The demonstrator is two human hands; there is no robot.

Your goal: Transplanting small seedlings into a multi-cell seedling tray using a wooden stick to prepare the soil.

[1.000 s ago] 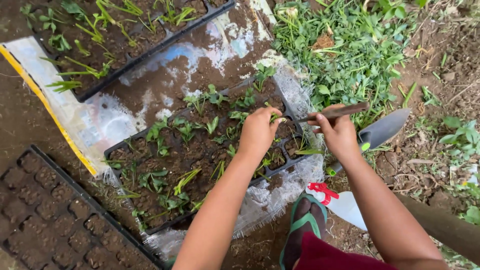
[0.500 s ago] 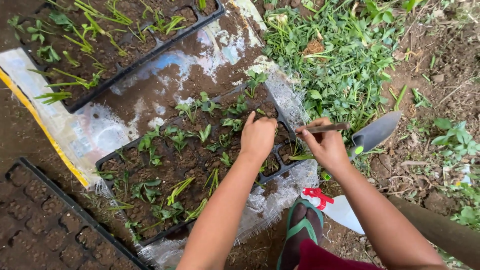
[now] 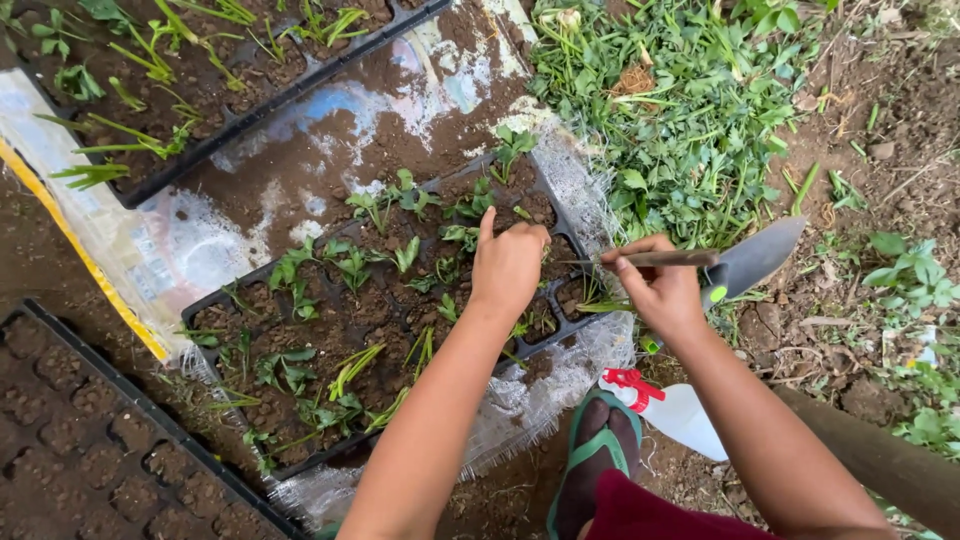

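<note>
The seedling tray (image 3: 560,215) under the left hand (image 3: 508,265) is thin black plastic, matt and soil-smeared, filled with crumbly damp earth. The trowel (image 3: 752,258) in the right hand (image 3: 660,290) has a dull grey metal blade; its handle may be wood, though that is hard to tell. The sheet (image 3: 170,250) beneath is glossy, crinkled plastic. The spray bottle (image 3: 690,415) is smooth white plastic with a red trigger, and the sandal (image 3: 595,460) looks rubbery.

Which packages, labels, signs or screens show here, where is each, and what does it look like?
Printed plastic sack: spread flat under the seedling trays, whitish with blue patches and a yellow edge, smeared with soil.
Spray bottle: lying on the ground by the sandalled foot, white body, red trigger head.
No signs or screens in view.
</note>
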